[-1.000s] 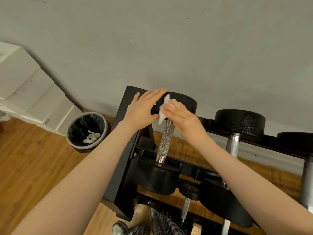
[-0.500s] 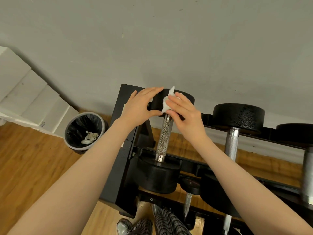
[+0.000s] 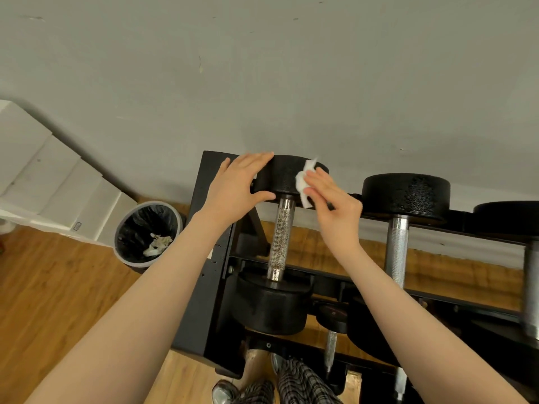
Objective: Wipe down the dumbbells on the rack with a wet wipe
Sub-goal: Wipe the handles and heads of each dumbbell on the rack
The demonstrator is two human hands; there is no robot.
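- Dumbbell being cleaned lies on the black rack at the frame's six-to-twelve line, its far head toward twelve o'clock by the grey wall and its near head toward six.
- Left hand rests on the far head's nine o'clock side, fingers straight along the top and thumb under the rim, bracing it and not gripping.
- Right hand presses the wet wipe flat against the head's three o'clock side with straight fingers; a corner of the wipe sticks up past the fingertips.
- Judged by its thick heads, the dumbbell is heavy and stiff and is best left seated and steadied by the head; the knurled handle offers the surest hold should it need turning.
- Soft, limp and damp, the wipe will bunch and could snag on the knurling.
- At three o'clock a second dumbbell waits; a bin stands at nine.
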